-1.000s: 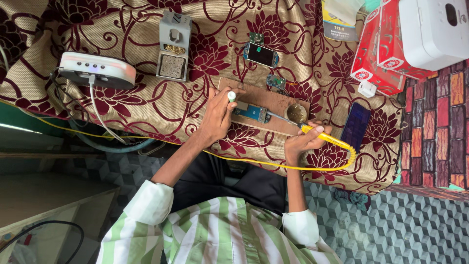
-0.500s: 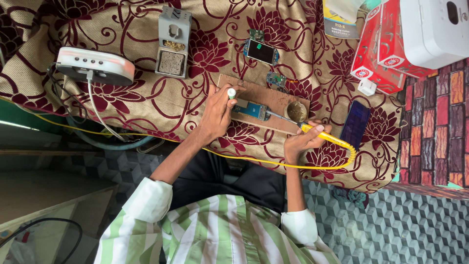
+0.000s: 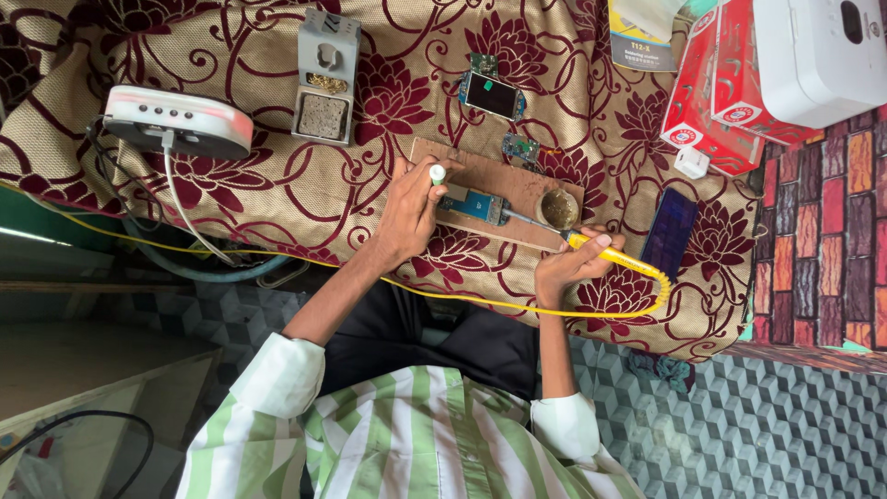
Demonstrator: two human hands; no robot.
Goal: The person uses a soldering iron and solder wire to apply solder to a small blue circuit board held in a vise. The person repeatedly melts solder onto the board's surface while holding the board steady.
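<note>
My left hand [image 3: 407, 217] rests on the edge of a wooden board [image 3: 517, 185] and pinches a small white-tipped stick [image 3: 436, 173] upright. Just to the right of that hand, a small blue circuit board [image 3: 473, 203] lies on the wood. My right hand [image 3: 565, 266] grips a yellow-handled soldering iron [image 3: 614, 256]. Its thin metal tip reaches left to the right end of the circuit board. A small round tin [image 3: 559, 208] sits on the board right above the iron's shaft.
On the floral cloth [image 3: 277, 185] lie a white station box [image 3: 176, 120], a grey iron stand with sponge [image 3: 325, 79], a small display module [image 3: 492, 95], a tiny blue board [image 3: 522, 148], a dark phone [image 3: 670, 231], red boxes [image 3: 711, 92] and a white device [image 3: 822, 55]. A yellow cable [image 3: 462, 300] runs along the cloth's near edge.
The view has shifted slightly. Both hands stay over the wooden board with the same grips, and the iron's tip stays at the circuit board.
</note>
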